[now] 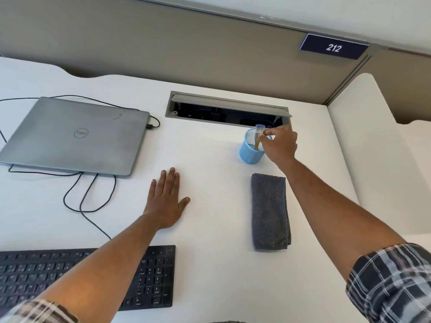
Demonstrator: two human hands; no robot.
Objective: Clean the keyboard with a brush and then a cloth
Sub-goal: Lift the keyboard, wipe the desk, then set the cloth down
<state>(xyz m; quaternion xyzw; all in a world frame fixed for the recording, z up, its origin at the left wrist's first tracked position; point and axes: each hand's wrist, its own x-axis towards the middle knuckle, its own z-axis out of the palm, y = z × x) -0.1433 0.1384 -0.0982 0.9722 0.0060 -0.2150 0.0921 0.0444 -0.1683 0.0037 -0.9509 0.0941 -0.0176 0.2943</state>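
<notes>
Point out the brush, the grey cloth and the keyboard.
brush (258,134): head view, on its pale handle above the blue mesh cup's rim.
grey cloth (269,210): head view, on the middle of the folded towel.
keyboard (152,278): head view, on the number pad.

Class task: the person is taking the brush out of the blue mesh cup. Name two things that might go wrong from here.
1. The right hand pinches the brush while nothing steadies the blue mesh cup, so it may tip.
2. The left forearm lies over the keyboard and may press keys.
</notes>
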